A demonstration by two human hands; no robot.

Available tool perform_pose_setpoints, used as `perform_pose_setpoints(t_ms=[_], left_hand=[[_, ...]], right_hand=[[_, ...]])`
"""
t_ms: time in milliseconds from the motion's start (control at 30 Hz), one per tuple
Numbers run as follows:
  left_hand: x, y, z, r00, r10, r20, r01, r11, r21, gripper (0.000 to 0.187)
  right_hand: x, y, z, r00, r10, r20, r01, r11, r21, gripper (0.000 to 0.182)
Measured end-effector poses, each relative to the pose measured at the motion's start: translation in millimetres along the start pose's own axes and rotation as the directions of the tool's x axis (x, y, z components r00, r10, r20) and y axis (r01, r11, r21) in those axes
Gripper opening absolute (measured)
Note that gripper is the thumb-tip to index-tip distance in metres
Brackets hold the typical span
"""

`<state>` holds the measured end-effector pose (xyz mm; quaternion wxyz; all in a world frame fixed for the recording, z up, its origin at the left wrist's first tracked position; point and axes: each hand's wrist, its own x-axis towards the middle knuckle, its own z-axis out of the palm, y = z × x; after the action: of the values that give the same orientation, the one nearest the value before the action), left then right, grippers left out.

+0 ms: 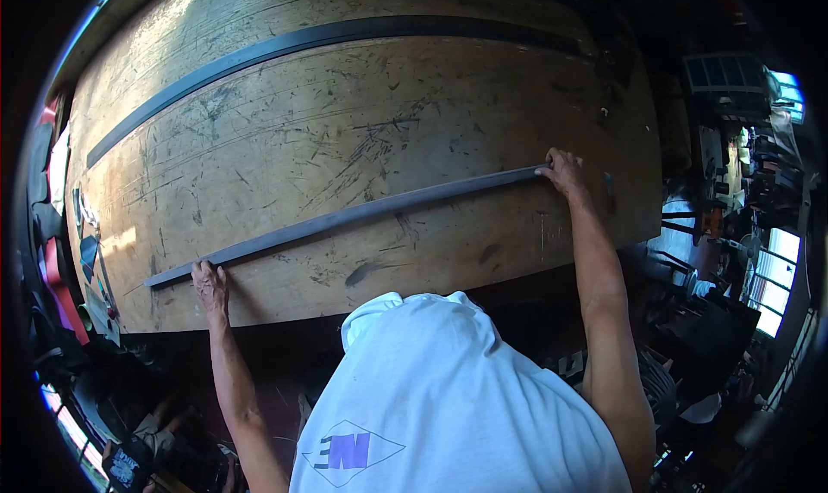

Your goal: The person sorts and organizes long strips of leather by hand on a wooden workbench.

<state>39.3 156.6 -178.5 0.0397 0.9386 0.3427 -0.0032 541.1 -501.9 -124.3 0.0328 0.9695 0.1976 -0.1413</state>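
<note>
A long, narrow grey bar (371, 210) slants across the scratched wooden table (466, 105), its right end higher in view than its left. My left hand (210, 286) is closed on the bar near its left end, with the fingers over its top edge. At the opposite end, my right hand (565, 172) grips the bar's tip between thumb and fingers. Both arms are stretched out from my body, and the bar lies low over the tabletop.
A second long dark strip (332, 34) lies along the far side of the table, curved by the lens. Small items and a blue piece (89, 253) sit at the left edge. A blue-green rack (724, 72) stands beyond the right side. People appear at lower left.
</note>
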Motion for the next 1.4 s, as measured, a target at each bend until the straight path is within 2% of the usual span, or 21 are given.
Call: perform_pose_setpoints(t_ms=[33,67,133,200,233,300,367,400,467,567,633,667,733,833,933,1033,1133,1233,1333,1400], left_hand=[[-2,1,-1,0.999,-0.029,0.03,0.029,1.0,0.003,0.028],[-2,4,-4,0.994,-0.066,0.087,0.064,0.997,0.031,0.03],[-5,11,0,1.0,-0.015,-0.005,0.015,0.99,0.144,0.031],[-7,28,11,0.995,0.029,-0.095,-0.003,0.966,0.257,0.038],[-6,53,7,0.995,0.03,-0.095,-0.01,0.977,0.212,0.041],[-3,142,-6,0.995,0.025,-0.094,-0.014,0.993,0.121,0.047],[-6,248,-8,0.983,0.167,-0.08,-0.174,0.982,-0.079,0.057],[-8,302,-4,0.972,0.235,-0.025,-0.235,0.952,-0.195,0.062],[-20,415,-12,0.892,0.443,0.085,-0.398,0.862,-0.315,0.066],[-30,542,8,0.757,0.653,-0.033,-0.621,0.702,-0.35,0.062],[-31,597,31,0.72,0.694,-0.007,-0.661,0.682,-0.314,0.064],[-31,615,39,0.735,0.677,-0.023,-0.654,0.701,-0.284,0.053],[-30,640,49,0.765,0.642,-0.059,-0.636,0.738,-0.226,0.034],[-30,648,51,0.785,0.617,0.047,-0.598,0.776,-0.202,0.02],[-28,645,59,0.789,0.614,-0.027,-0.6,0.76,-0.25,0.013],[-26,645,57,0.786,0.615,0.066,-0.584,0.774,-0.245,0.014],[-27,645,54,0.78,0.622,0.066,-0.591,0.767,-0.249,0.015],[-26,647,51,0.781,0.606,0.15,-0.576,0.792,-0.202,0.03],[-29,655,51,0.796,0.594,0.114,-0.567,0.799,-0.2,0.041],[-33,674,42,0.784,0.615,0.085,-0.573,0.769,-0.283,0.047]], right_hand=[[-5,9,-3,0.997,-0.029,-0.077,0.024,0.998,-0.058,0.042],[-10,20,-8,0.997,-0.01,-0.083,0.003,0.997,-0.075,0.044],[-13,41,-16,0.994,0.027,-0.103,-0.037,0.995,-0.096,0.049],[-11,75,-8,0.999,-0.009,-0.04,0.009,1.0,0.005,0.055],[-11,89,-5,1.0,-0.029,-0.007,0.029,0.998,0.055,0.058],[-13,102,-4,0.994,-0.113,0.002,0.113,0.988,0.102,0.062],[-8,107,-4,0.975,-0.223,-0.01,0.222,0.963,0.149,0.066],[-4,110,-2,0.958,-0.286,-0.026,0.286,0.943,0.173,0.068],[7,112,0,0.919,-0.39,-0.06,0.395,0.899,0.192,0.069],[6,116,10,0.881,-0.465,-0.093,0.474,0.858,0.2,0.063],[14,121,18,0.859,-0.5,-0.112,0.513,0.834,0.203,0.055],[17,125,25,0.848,-0.516,-0.123,0.53,0.822,0.209,0.051],[24,131,38,0.824,-0.548,-0.144,0.567,0.795,0.218,0.044],[29,135,52,0.765,-0.573,-0.293,0.64,0.724,0.256,0.024],[31,137,52,0.753,-0.609,-0.25,0.658,0.709,0.252,0.018],[29,137,52,0.747,-0.616,-0.249,0.664,0.707,0.242,0.017],[27,137,49,0.762,-0.608,-0.225,0.647,0.725,0.234,0.024],[23,144,43,0.757,-0.635,-0.156,0.652,0.717,0.248,0.041],[4,169,28,0.806,-0.427,-0.41,0.579,0.713,0.396,0.06],[-26,197,6,0.926,-0.166,-0.338,0.314,0.837,0.449,0.069]])
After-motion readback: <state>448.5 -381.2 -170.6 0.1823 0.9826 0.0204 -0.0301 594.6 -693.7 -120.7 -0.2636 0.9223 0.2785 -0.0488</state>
